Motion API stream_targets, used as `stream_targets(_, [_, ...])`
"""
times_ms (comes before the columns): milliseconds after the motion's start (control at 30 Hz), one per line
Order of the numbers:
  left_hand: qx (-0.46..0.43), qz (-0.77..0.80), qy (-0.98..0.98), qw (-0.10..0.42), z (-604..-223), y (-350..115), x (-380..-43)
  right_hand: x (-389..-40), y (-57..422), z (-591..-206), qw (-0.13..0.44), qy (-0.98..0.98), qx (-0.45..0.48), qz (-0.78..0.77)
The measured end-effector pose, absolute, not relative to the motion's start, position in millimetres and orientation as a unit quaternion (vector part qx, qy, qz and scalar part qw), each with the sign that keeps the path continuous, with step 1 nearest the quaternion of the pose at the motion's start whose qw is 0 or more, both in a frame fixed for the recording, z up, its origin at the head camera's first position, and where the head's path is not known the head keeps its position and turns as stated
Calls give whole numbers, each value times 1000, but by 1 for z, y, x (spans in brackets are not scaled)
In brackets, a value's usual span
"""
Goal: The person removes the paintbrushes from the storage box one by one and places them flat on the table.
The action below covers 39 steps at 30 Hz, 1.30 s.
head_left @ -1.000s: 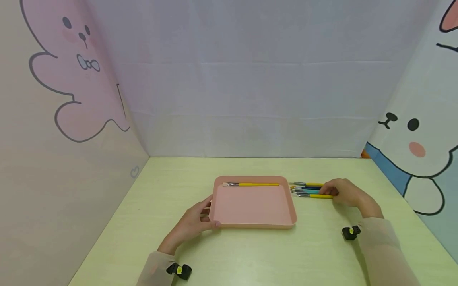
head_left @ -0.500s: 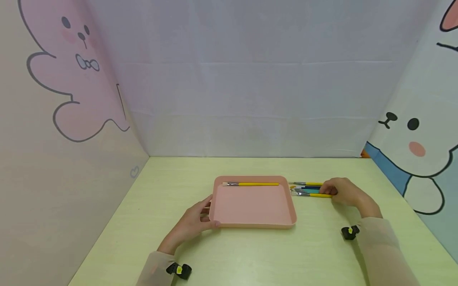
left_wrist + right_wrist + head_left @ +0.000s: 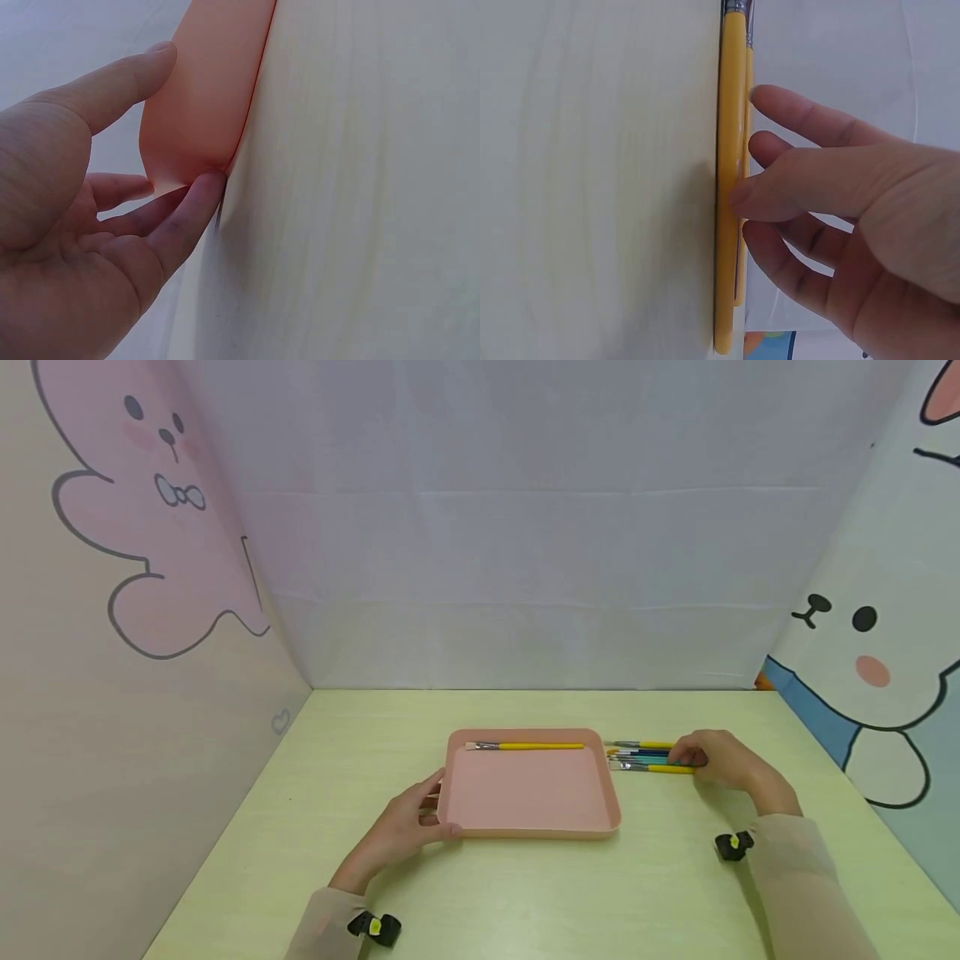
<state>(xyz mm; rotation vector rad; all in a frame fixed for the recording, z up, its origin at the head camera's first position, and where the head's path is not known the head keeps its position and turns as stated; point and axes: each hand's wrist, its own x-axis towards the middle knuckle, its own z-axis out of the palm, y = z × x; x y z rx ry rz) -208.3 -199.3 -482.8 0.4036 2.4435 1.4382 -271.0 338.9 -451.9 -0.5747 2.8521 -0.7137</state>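
A shallow pink tray point(image 3: 534, 789) lies on the table with one yellow-handled paintbrush point(image 3: 542, 747) along its far side. My left hand point(image 3: 405, 818) holds the tray's near left corner, thumb on the near side and fingers at the left side. In the left wrist view, the thumb and fingers sit either side of the tray corner point(image 3: 199, 112). Right of the tray lies a row of paintbrushes point(image 3: 641, 755), with yellow, dark blue and teal handles. My right hand point(image 3: 720, 762) rests over their handle ends. In the right wrist view, its thumb touches the nearest yellow handle point(image 3: 731, 150); other fingertips spread beside it.
A pale wooden table point(image 3: 525, 902) carries everything. A white cloth wall point(image 3: 525, 527) stands behind it. Side panels with cartoon animals point(image 3: 862, 677) border it left and right. Each sleeve carries a small black wrist camera point(image 3: 733, 846).
The nearest yellow brush has rolled slightly, so its bristle end shows broader and paler. My right hand has shifted very slightly away from me. The left hand and tray stay put.
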Motion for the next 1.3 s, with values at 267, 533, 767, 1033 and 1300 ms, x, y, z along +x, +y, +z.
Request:
stream_targets(267, [142,497,845,137,-485,-200,-209,-271,337,-447,51,952,-195,-230])
stream_targets(533, [143,498,844,136,-486,-200,-209,-271,326,-437,13,948,-210,-239])
stream_targets(767, [144,501,842,138,-485,-200,-208,-264,313,-425,-24,940,-221,-259])
stream_targets(1033, [151,496,845,130,-482,-198,-209,-259,295,-414,-55,934,-240,-259])
stream_targets(1300, [147,501,843,130,-482,-197,-209,-255,276,-409,-66,929,-247,-269])
